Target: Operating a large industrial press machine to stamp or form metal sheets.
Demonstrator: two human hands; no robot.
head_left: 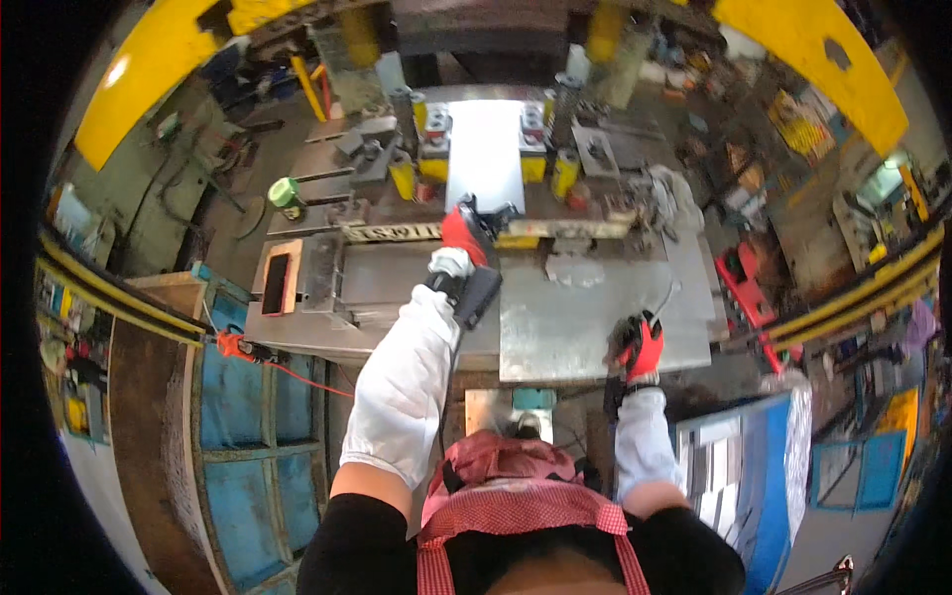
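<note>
A bright, smooth metal sheet [484,149] lies lengthwise between the posts of a press die. My left hand [472,230], in a red and black glove, is at the sheet's near end, its dark fingers closed about the edge; part of the grip is hidden. To the right, my right hand [643,347], gloved alike, is closed around a thin rod-like tool [668,301] with a pale tip pointing away from me. This hand is over the front right of a flat grey metal plate [555,332] on the worktable.
Yellow and dark die blocks [402,174] flank the sheet. A phone-like dark slab [277,283] lies on the left table, with a green-lidded container [285,193] beyond. An orange tool with a red cord [238,345] hangs at left. Yellow guards [149,79] arch overhead.
</note>
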